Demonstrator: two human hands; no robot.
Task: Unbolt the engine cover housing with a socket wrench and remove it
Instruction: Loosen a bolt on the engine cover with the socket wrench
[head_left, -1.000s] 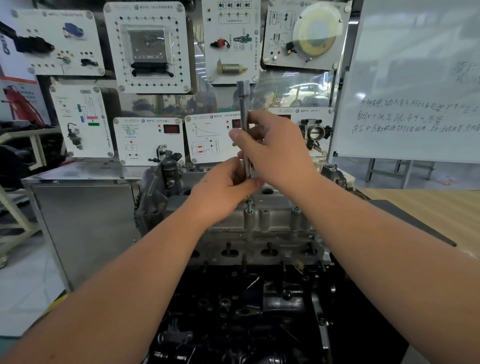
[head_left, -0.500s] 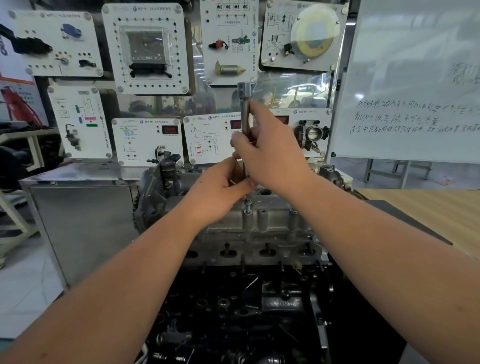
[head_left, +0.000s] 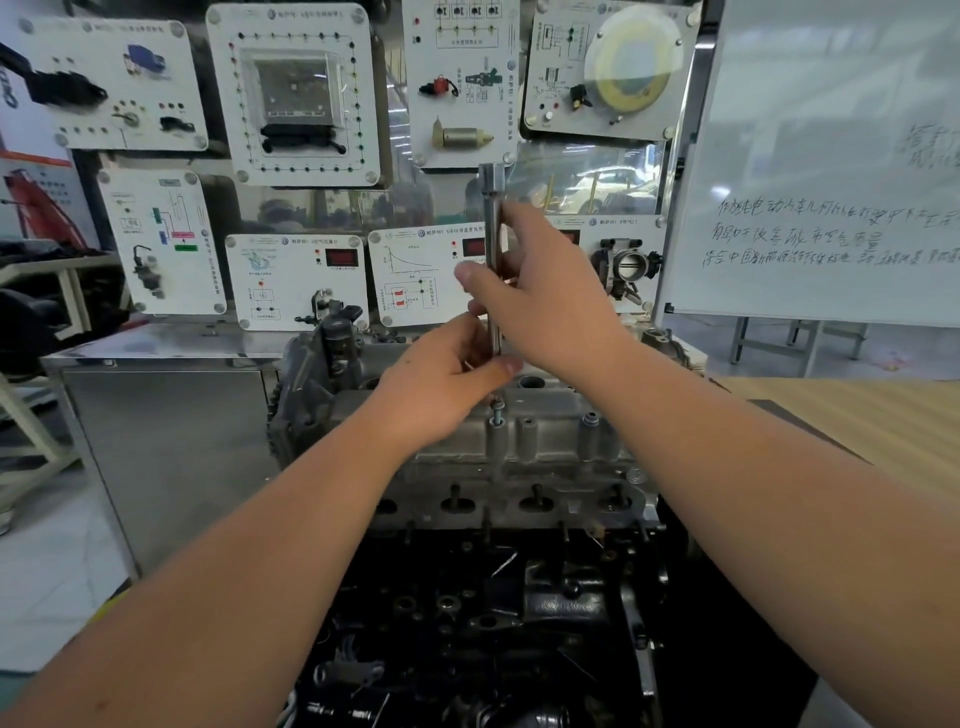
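Evidently both hands steady 1 long steel socket extension bar (head_left: 491, 249) upright — right hand (head_left: 545, 296) fingers curled round its shaft, left hand (head_left: 441, 384) pinching its base — aligned over the protruding bolt (head_left: 497, 410) atop the grey cast-metal engine cover housing (head_left: 519, 452), centre.

Silver socket wrench (head_left: 491, 249), grey engine housing (head_left: 524, 447)

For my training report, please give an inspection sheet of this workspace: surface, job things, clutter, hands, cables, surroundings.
Surface: steel cabinet top behind the engine; wooden bench at right.
Job's things: engine cover housing in place on the engine; socket wrench stands upright over a bolt.
Clutter: nothing seen.
Hands: left hand pinches the wrench's lower end; right hand grips its shaft.
Cables: nothing seen.
Surroundings: training panels on the wall; whiteboard with handwriting.
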